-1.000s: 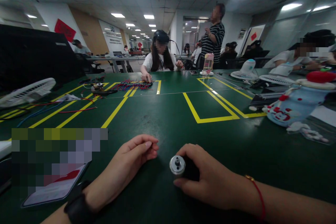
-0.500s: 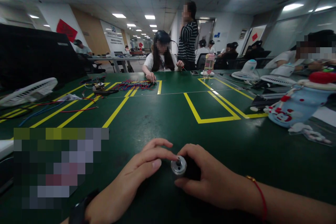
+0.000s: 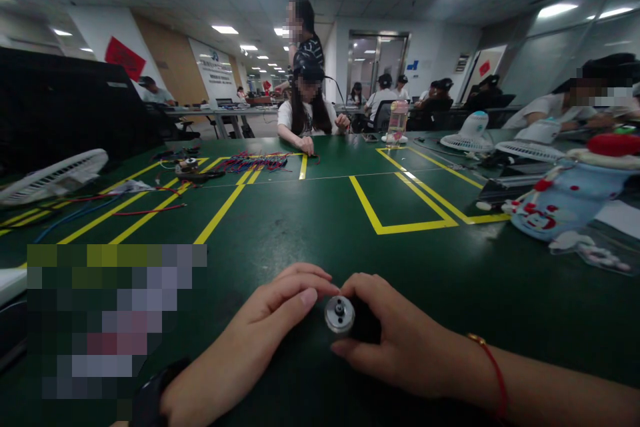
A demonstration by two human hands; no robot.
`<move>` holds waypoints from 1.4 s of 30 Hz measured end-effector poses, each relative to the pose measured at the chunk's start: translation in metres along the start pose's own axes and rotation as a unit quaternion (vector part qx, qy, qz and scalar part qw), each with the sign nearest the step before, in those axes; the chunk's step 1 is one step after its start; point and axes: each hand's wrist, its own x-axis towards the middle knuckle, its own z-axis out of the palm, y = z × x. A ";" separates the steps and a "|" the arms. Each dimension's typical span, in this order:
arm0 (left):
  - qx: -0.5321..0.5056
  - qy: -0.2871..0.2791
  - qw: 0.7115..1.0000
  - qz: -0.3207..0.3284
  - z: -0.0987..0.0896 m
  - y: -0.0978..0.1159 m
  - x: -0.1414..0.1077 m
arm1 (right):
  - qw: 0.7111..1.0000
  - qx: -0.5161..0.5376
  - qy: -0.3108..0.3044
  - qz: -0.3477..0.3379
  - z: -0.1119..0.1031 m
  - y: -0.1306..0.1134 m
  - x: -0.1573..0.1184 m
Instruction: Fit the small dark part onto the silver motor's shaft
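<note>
A small cylindrical motor [image 3: 340,315] with a silver end cap and a short shaft lies low on the green table [image 3: 320,227] near the front edge. My right hand [image 3: 400,340] wraps around its dark body and holds it. My left hand [image 3: 265,327] reaches in from the left, its fingertips right at the silver cap, holding nothing that I can see. A red string circles my right wrist and a dark watch sits on my left wrist.
Yellow tape lines [image 3: 395,207] mark boxes on the table. A white fan [image 3: 53,177] and loose red and blue wires [image 3: 100,203] lie at the left. A snowman-like toy [image 3: 565,200] and more fans [image 3: 470,133] stand at the right. A seated person [image 3: 306,110] handles coloured wires [image 3: 255,161] across the table.
My left hand moved right from the bare table up to the motor's silver cap. The right hand kept its hold. A standing person in the background walked left.
</note>
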 end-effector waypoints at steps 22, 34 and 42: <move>0.041 0.033 0.999 0.008 -0.010 -0.007 0.002 | 1.000 0.004 -0.003 0.016 -0.001 -0.003 -0.001; 0.196 -0.051 0.979 0.019 -0.010 -0.016 0.000 | 0.999 0.014 -0.005 0.029 -0.001 -0.002 -0.002; 0.223 -0.073 0.972 0.021 -0.014 -0.013 0.000 | 0.999 0.024 -0.002 0.028 -0.001 -0.001 -0.002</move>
